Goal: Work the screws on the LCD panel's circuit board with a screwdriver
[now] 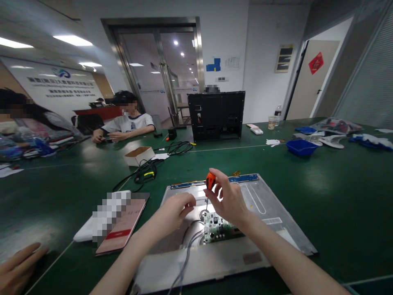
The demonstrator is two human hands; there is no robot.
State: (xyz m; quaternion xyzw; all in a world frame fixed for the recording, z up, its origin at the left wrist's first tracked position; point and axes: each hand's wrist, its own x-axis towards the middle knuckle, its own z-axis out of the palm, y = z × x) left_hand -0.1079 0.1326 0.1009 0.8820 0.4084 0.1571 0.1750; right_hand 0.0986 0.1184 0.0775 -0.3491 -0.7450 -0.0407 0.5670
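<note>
My right hand has its grip closed on an orange-handled screwdriver, held upright with the tip down beside the small circuit board on the metal back of the monitor panel. My left hand rests curled on that panel just beside the shaft, its grip holding nothing I can see. The panel lies flat on the green counter.

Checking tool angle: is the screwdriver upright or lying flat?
Upright. The right hand holds the screwdriver orange handle up, shaft pointing down to the metal panel beside the circuit board. Left hand rests nearby.
</note>
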